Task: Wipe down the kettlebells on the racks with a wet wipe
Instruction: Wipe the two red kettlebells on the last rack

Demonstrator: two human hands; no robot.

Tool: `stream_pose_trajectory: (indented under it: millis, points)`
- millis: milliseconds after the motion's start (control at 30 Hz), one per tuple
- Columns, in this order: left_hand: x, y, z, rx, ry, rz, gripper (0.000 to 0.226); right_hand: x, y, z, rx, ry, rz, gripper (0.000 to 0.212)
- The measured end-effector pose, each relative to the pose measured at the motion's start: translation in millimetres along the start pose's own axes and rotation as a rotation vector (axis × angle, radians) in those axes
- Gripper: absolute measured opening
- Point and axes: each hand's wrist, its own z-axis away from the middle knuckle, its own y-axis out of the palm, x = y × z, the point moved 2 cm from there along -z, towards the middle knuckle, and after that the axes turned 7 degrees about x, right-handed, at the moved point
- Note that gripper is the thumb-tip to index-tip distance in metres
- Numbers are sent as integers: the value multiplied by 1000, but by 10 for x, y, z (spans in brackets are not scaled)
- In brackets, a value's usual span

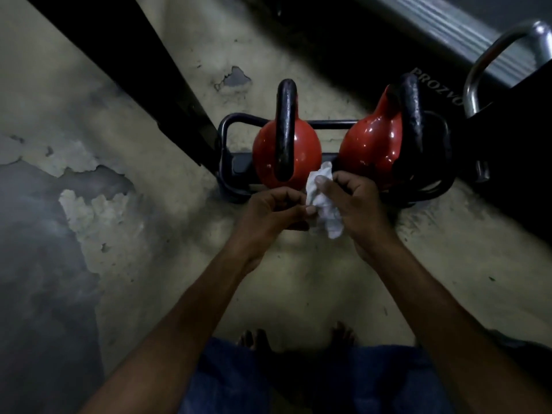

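Fingers (321,182) of the left hand (268,210) and right hand (361,201) both pinch the crumpled wet wipe (325,204), just off the rack's (227,150) near edge. Wadded up like that, it'll probably skip patches on the left kettlebell (265,150) or right kettlebell (370,144).

The left kettlebell (267,149) is coloured bright red on its body, and its handle is painted black. The same red and black are seen on the right kettlebell (370,144), whose glossy body is flecked with white glints. The rack (239,164) is finished in a dark blue-black. The wet wipe (325,204) is white. The floor (134,94) is coated in pale beige, broken by irregular grey patches. Blue is seen on the shorts (233,380). A silver bar (534,29) is set against black equipment (507,138), on which grey lettering is printed.
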Motion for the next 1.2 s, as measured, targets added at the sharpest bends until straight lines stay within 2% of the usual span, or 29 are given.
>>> stream_pose_trajectory:
  millis: [167, 233, 300, 367, 567, 667, 733, 833, 967, 1100, 1167, 1200]
  points:
    - [31, -84, -390, -30, 131, -93, 21, -82, -36, -409, 47, -231, 74, 12]
    - [51, -151, -539, -74, 213, -129, 18, -157, -55, -540, 118, -319, -11, 11]
    - [52, -232, -658, -119, 296, -130, 15, -265, -61, -646, 180, -323, -240, 20]
    - [39, -293, -745, -134, 375, -167, 16, -324, -82, -740, 174, -302, -394, 19]
    - [-2, -323, -770, -149, 540, -302, 26, -99, -113, -789, 255, -281, -449, 23]
    - [-95, -328, -695, -183, 533, -327, 30, -29, -74, -700, 245, -324, -280, 8]
    - [-171, -344, -678, -149, 528, -304, 28, 21, -80, -690, 182, -338, -168, 23]
    - [-307, -374, -677, -66, 514, -286, 23, 235, -84, -684, 112, -359, -49, 30]
    - [-495, -445, -722, -24, 489, -231, 34, 411, -104, -749, 46, -327, -65, 21]
    - [-519, -530, -844, -31, 501, -234, 35, 433, -9, -745, 139, -256, -51, 29]
    - [-518, -567, -906, -53, 520, -239, 35, 449, 21, -812, 114, -253, -31, 21]
    - [-529, -582, -924, -96, 554, -315, 35, 480, 25, -863, 89, -262, -21, 13]
